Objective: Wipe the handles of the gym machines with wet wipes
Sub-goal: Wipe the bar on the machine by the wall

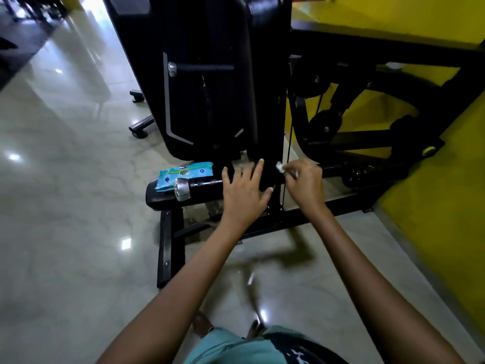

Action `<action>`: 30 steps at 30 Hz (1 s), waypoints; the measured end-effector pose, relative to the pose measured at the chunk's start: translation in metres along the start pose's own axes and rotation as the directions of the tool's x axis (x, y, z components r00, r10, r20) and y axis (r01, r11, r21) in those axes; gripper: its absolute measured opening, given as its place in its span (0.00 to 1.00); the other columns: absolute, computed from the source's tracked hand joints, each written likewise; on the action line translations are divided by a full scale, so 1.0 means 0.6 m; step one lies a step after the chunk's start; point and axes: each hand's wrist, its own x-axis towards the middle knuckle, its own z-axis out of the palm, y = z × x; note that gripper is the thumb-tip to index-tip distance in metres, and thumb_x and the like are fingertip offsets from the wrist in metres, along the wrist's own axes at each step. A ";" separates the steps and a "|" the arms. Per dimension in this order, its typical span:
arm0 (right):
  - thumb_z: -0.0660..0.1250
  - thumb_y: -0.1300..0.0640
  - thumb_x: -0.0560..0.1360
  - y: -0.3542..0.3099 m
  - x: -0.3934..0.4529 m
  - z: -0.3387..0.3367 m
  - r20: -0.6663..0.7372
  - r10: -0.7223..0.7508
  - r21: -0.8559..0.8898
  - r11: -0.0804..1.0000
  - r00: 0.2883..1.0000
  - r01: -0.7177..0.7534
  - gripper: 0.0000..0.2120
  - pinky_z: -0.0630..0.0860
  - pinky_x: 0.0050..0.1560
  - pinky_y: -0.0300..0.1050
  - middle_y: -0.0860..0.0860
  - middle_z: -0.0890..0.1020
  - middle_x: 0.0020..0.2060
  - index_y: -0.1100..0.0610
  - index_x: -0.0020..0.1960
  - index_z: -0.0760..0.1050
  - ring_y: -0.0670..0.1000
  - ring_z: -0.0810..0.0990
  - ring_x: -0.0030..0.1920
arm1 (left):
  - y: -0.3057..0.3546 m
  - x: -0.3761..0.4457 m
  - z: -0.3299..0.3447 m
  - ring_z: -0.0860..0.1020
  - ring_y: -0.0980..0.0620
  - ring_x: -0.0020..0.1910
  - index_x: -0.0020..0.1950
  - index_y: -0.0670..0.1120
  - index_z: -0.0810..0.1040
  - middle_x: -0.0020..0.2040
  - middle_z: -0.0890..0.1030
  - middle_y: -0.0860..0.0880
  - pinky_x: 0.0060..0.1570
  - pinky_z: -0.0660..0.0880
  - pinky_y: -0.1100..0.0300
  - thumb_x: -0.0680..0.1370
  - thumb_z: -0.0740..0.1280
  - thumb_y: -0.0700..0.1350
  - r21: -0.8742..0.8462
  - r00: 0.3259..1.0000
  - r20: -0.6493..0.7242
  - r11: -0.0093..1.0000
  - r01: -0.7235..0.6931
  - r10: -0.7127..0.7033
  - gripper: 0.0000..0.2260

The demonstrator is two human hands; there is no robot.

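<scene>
A black gym machine handle (pixel 202 184) with a silver end cap lies across the black padded seat (pixel 160 195) in the middle of the view. My left hand (pixel 244 191) hovers over its right part with fingers spread and straight. My right hand (pixel 304 179) is just to the right, pinching a small white wet wipe (pixel 278 166) at its fingertips, close to a thin black cable (pixel 287 153). A blue wet wipe packet (pixel 183 174) lies on the seat behind the handle. A second black handle (pixel 202 67) sticks out higher on the machine.
The black machine body (pixel 210 88) rises behind the seat, with its frame bars (pixel 168 248) on the glossy floor. More black frame and pulleys (pixel 325 122) stand to the right against a yellow wall (pixel 433 206). Shiny tiled floor (pixel 65 179) spreads to the left.
</scene>
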 end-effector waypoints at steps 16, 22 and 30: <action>0.68 0.68 0.72 -0.009 -0.023 0.011 0.043 -0.026 0.009 1.000 0.999 0.025 0.07 0.67 0.42 0.26 0.56 0.79 0.45 0.64 0.50 0.81 0.47 0.77 0.43 | -0.009 -0.021 0.016 0.75 0.44 0.57 0.68 0.45 0.72 0.58 0.77 0.45 0.62 0.59 0.45 0.69 0.70 0.57 0.109 0.996 -0.054 0.992 -0.067 0.073 0.30; 0.68 0.68 0.72 0.031 0.005 -0.017 -0.067 0.114 0.037 0.993 0.991 -0.112 0.06 0.67 0.42 0.30 0.59 0.80 0.44 0.65 0.48 0.82 0.54 0.79 0.42 | -0.008 -0.018 0.012 0.75 0.44 0.56 0.67 0.45 0.73 0.57 0.78 0.45 0.63 0.58 0.45 0.69 0.70 0.57 0.073 0.998 -0.030 0.996 -0.053 0.055 0.30; 0.69 0.70 0.71 0.027 -0.011 -0.009 0.047 -0.090 -0.015 0.996 0.995 0.090 0.06 0.67 0.41 0.22 0.58 0.80 0.42 0.64 0.46 0.82 0.50 0.78 0.40 | -0.006 -0.017 0.008 0.75 0.45 0.57 0.68 0.46 0.72 0.57 0.78 0.46 0.63 0.61 0.43 0.74 0.56 0.60 0.070 0.999 0.028 0.997 -0.036 0.034 0.28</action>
